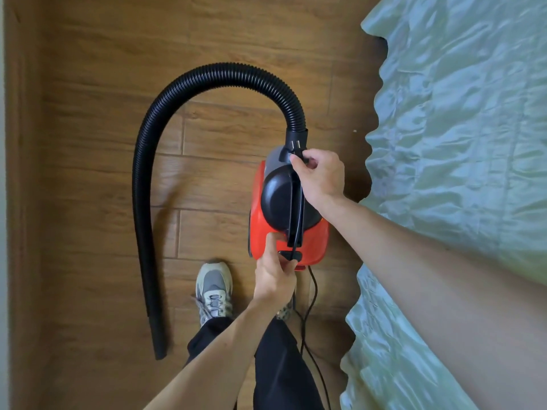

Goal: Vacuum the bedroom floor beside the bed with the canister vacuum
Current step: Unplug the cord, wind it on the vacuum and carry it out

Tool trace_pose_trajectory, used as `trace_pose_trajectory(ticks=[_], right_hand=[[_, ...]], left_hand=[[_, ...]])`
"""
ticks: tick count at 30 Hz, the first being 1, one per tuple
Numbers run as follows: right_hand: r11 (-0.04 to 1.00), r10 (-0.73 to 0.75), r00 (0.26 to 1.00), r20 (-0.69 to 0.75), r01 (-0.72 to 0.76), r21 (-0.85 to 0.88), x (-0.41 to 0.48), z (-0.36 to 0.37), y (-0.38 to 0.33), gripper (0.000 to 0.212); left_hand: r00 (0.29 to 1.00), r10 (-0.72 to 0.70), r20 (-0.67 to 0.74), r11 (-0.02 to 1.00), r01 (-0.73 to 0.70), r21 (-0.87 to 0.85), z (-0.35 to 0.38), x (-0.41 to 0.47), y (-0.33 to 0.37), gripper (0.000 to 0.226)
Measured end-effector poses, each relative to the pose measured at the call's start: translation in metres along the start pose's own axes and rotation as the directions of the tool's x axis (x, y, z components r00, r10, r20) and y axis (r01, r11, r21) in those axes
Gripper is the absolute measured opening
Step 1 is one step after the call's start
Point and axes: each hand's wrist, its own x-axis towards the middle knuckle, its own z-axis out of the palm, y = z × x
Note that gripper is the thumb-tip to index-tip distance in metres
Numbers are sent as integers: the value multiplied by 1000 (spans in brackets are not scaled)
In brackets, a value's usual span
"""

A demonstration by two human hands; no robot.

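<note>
Pale green bed (458, 143) is running down the right, with the red canister vacuum (260, 232) sitting on the wood floor (88, 143) just left of it, black hose (142, 173) looping off far-left. Right hand (321, 176) is pinching the plug (297, 150) at its far end, and left hand (275, 279) is curling its fingers round the cord (312, 288) at the near end.

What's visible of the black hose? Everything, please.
The hose is black, ribbed and plastic-looking. A smooth collar joins it to the front of the red vacuum. From there it arches away and left, then runs back along the wooden floor to a smooth end cuff with no nozzle fitted. Neither hand visibly touches it; the right hand pinches the plug just by the collar.
</note>
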Motion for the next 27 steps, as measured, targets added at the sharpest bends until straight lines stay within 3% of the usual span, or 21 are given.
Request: trace_pose_trajectory(ticks=[3,7,11,19,23,27], right_hand=[[998,53,998,-25,-52,45,-3,8,4,13],[989,130,989,-65,-124,81,-29,14,12,35],[963,213,977,-30,-205,174,-58,19,14,35],[987,144,989,-25,-141,76,-75,46,20,33],[992,109,991,-83,-104,66,-74,50,24,40],[992,90,981,-173,-74,100,-74,58,24,27]], left_hand=[[1000,13,-6,1000,-13,-7,2,3,-2,42],[1000,5,-11,1000,-5,-13,1,3,-1,42],[1000,-2,-12,1000,1,-31,0,5,-4,39],[1000,11,29,994,-8,-110,-20,17,-18,38],[996,1,94,1000,-3,21,-56,25,-28,53],[997,-78,-7,989,78,124,-111,44,-45,43]])
